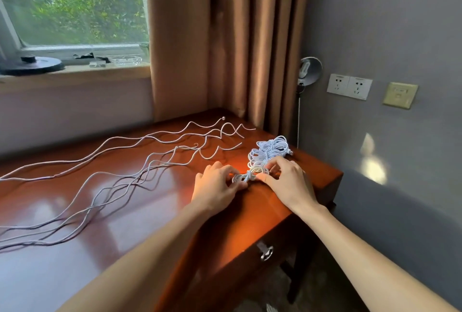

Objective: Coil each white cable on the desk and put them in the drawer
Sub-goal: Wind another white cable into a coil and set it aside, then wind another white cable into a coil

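Several loose white cables (55, 175) trail in wavy lines across the left and middle of my glossy reddish wooden desk (150, 211), their far ends reaching toward the brown curtain (225, 36) at the back. At the desk's right front edge, my left hand (215, 186) rests on the wood with its fingers curled, pinching the left side of a small white cable bundle (250, 175), cinched at its middle, which lies on the desktop between both hands. My right hand (287, 181) meets it from the other side, thumb and fingertips curled in and gripping the bundle's right loops. Just behind my hands, touching the bundle, a pile of coiled white cables (272, 151) sits near the desk's right corner. Below that edge, the drawer (246, 239) is closed, its metal ring pull (266, 253) hanging at the front. On the grey wall to the right are two white sockets (348, 86) and a beige plate (400, 94).
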`<state>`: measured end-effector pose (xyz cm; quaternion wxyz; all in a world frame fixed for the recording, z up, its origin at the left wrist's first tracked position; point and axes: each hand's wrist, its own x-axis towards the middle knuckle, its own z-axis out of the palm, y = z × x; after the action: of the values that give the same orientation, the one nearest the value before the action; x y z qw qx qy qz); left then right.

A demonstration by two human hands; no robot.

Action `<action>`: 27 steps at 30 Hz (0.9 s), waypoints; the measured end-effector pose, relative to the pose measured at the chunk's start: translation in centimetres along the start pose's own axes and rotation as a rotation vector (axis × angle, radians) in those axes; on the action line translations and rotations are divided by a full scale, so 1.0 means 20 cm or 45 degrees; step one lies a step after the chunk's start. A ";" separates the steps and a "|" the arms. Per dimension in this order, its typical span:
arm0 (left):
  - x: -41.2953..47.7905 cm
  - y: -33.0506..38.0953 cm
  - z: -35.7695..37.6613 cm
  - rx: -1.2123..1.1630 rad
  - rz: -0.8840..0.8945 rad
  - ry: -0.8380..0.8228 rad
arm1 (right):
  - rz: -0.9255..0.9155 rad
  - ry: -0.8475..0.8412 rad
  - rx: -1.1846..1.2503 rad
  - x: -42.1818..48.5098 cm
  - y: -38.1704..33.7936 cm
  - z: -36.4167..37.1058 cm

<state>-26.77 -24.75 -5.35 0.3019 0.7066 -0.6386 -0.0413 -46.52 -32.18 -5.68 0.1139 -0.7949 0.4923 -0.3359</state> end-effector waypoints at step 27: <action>0.02 -0.04 0.04 0.084 0.161 -0.015 | -0.032 0.181 -0.063 -0.03 0.01 0.02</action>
<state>-26.40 -25.32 -6.23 0.2767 0.6741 -0.6848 -0.0052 -46.52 -31.76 -6.30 0.0548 -0.7777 0.4971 -0.3809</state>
